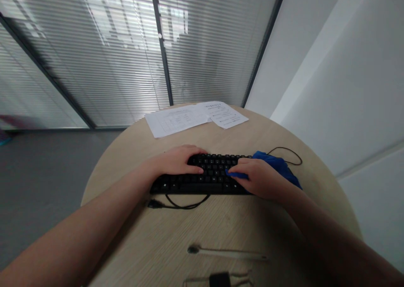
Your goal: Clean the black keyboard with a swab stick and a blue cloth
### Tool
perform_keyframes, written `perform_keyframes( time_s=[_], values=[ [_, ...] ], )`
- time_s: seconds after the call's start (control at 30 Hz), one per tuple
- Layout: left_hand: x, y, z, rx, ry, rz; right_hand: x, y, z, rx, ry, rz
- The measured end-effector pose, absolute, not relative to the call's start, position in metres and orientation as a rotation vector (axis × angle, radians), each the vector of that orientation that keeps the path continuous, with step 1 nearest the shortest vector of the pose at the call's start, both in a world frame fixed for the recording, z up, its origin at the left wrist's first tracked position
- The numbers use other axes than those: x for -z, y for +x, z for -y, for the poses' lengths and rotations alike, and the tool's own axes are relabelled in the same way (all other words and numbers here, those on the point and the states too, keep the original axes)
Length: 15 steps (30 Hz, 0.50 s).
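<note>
A black keyboard [202, 187] lies flat across the middle of the round table. My left hand [176, 160] grips its left part, with the thumb on the keys and the fingers along the far edge. Over the right-hand keys, my right hand [260, 177] is closed on a blue cloth [279, 166]. A folded tip of the cloth pokes out under the fingers onto the keys, while the rest spreads past the keyboard's right end. The keyboard's cable [186, 207] loops out in front, its dark plug at the left.
On the near part of the wooden table [164, 236] lies a toothbrush [230, 253] with dark bristles. A black binder clip [220, 280] sits at the bottom edge of view. Printed paper sheets [179, 119] lie at the back. A thin dark cord [296, 154] curves beyond the cloth.
</note>
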<state>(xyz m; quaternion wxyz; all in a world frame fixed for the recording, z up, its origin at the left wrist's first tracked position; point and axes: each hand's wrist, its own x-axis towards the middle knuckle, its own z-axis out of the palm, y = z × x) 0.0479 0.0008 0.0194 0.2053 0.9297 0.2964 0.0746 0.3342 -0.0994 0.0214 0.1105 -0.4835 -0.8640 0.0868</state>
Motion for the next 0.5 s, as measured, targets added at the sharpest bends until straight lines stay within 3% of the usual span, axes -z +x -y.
perform_keyframes(
  time_s=[0.5],
  values=[
    [-0.0213, 0.0487, 0.0019, -0.213, 2.569, -0.829, -0.0224, 0.3412, 0.0965, -0.357, -1.344, 2.565]
  ],
)
